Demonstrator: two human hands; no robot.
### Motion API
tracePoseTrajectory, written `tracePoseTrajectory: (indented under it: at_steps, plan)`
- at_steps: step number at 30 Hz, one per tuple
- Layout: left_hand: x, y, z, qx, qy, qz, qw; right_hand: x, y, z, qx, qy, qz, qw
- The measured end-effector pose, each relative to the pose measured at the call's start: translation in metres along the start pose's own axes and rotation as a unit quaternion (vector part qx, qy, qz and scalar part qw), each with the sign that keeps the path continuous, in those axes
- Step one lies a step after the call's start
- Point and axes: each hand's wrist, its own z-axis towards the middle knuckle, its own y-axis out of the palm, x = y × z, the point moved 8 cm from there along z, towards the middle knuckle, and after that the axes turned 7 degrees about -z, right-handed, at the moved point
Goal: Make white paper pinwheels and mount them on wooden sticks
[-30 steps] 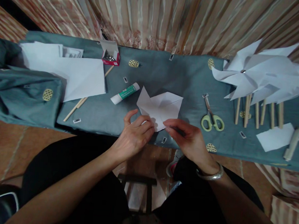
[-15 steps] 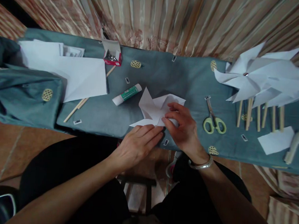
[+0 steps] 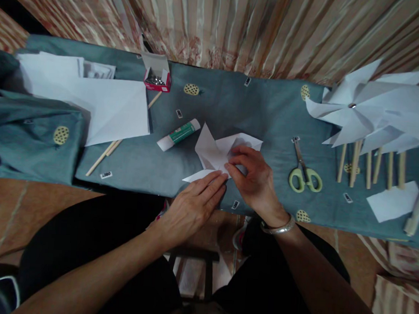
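Observation:
A white paper pinwheel [image 3: 207, 149] with cut, partly folded blades lies near the table's front edge. My left hand [image 3: 195, 204] holds its lower edge, fingers close together and fingertips near the centre; the thumb is hidden. From the right, my right hand [image 3: 253, 179] pinches a folded blade between thumb and forefinger close to the centre. A green and white glue stick [image 3: 178, 134] lies just left of the pinwheel. Scissors with green handles [image 3: 305, 175] rest to the right of my right hand.
White paper sheets [image 3: 117, 107] and thin wooden sticks [image 3: 99, 163] lie at left. Behind them stands an open red box [image 3: 157, 82] of small metal pieces. Several finished pinwheels [image 3: 367, 106] on sticks are at right, near a paper piece [image 3: 393, 201] and a pale pen-like object [image 3: 417, 212].
My right hand has shifted slightly left and its fingertips have drawn closer to the pinwheel's centre. My left fingertips remain at the lower edge. The whole view has tilted a little.

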Motion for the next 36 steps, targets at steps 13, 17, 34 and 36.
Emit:
tracePoseTrajectory:
  at_steps: [13, 17, 34, 36]
  plan:
    - [-0.0043, 0.0016, 0.0, -0.004, -0.006, -0.037, 0.999, -0.0026, -0.0002, 0.0041, 0.008, 0.008, -0.016, 1.0]
    - [-0.0048, 0.0031, -0.0001, -0.005, -0.01, -0.046, 0.999, -0.001, -0.0006, 0.0041, 0.012, 0.017, -0.012, 1.0]
    - [-0.0024, 0.0036, -0.0022, 0.0, 0.0, -0.049, 0.999, -0.0027, -0.0002, 0.0017, 0.002, 0.015, -0.002, 1.0]
    - [-0.002, 0.0031, -0.0017, 0.001, 0.002, -0.045, 0.999, -0.0039, -0.0014, 0.0011, 0.006, 0.015, -0.007, 1.0]
